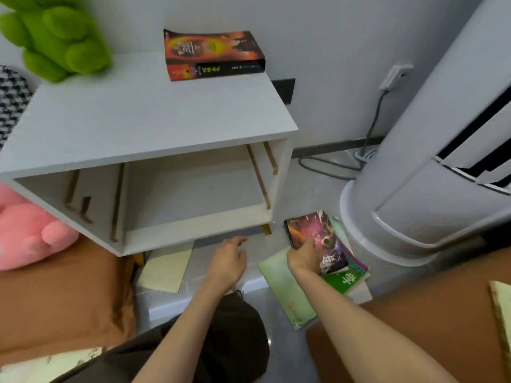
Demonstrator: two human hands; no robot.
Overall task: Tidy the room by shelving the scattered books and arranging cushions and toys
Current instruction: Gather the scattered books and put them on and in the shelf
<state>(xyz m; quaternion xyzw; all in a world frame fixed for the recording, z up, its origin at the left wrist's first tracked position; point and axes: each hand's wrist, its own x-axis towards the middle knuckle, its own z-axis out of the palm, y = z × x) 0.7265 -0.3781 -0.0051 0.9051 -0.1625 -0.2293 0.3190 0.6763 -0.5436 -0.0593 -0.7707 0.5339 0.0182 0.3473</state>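
Down by the white cabinet (154, 111), the person's right hand (302, 257) reaches to a small pile of books on the floor (280, 355), thumb and fingers clamped on the edge of the top one, a purple book (320, 236). Under it lie a green book (347, 280) and a pale green booklet (284, 288) (all just beside the base of the tall air conditioner (414, 189)). The left hand (231, 258) hovers loose and empty below the cabinet's open compartment. On top of the cabinet sit an orange book (213, 53) and a green plush toy (55, 37); a pink plush toy (25, 230) lies at the left.
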